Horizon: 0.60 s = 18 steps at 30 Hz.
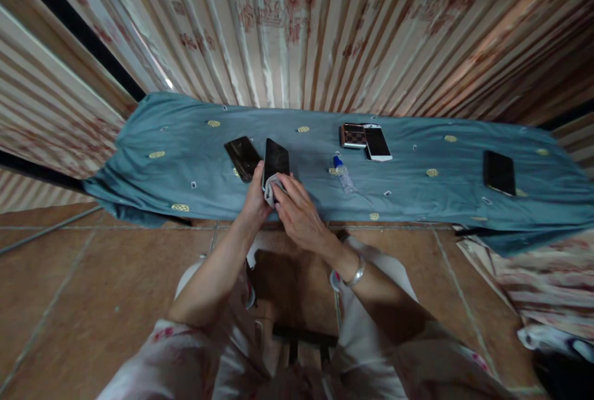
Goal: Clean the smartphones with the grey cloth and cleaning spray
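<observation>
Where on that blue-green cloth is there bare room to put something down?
The patterned blue-green cloth is bare left of the glossy black phone, and between the white-framed phone and the black rectangular phone at far right. Crowded: the left hand and right hand, with a slim dark phone and grey cloth.

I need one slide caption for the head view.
Left hand holds a phone; right hand holds a cloth against it.
</observation>
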Tool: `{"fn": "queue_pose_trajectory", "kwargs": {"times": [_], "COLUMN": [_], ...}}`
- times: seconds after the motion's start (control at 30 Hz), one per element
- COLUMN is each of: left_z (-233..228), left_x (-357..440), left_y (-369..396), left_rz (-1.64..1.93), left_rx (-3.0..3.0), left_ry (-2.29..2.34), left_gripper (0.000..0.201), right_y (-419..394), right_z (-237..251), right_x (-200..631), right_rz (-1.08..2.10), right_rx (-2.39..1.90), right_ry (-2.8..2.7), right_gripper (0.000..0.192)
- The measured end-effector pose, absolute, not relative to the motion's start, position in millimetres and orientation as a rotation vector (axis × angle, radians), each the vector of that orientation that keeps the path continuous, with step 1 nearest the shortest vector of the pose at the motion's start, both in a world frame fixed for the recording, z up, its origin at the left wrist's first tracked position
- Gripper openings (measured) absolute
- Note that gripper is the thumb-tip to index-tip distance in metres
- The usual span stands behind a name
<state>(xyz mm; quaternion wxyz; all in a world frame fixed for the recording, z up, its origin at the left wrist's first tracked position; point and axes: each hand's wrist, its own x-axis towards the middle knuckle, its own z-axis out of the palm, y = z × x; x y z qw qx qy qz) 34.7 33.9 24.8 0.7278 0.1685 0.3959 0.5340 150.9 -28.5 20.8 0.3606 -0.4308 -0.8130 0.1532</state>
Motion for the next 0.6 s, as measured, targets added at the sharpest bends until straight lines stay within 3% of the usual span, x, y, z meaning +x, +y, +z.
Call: {"fn": "queue_pose_trajectory", "kwargs": {"times": [0.6], "left_z": [21], "left_x": [29], "left_y": [29], "left_rz": [1.056], "left_rx": [0.376], "left_ry": [0.835], "left_gripper": [0.045], "right_y": [-33], "right_z": [25], "right_x": [150], "right_rz": [0.268], "right_rx": [-1.105], "right_ry": [-2.329], "right_gripper": [0.053]}}
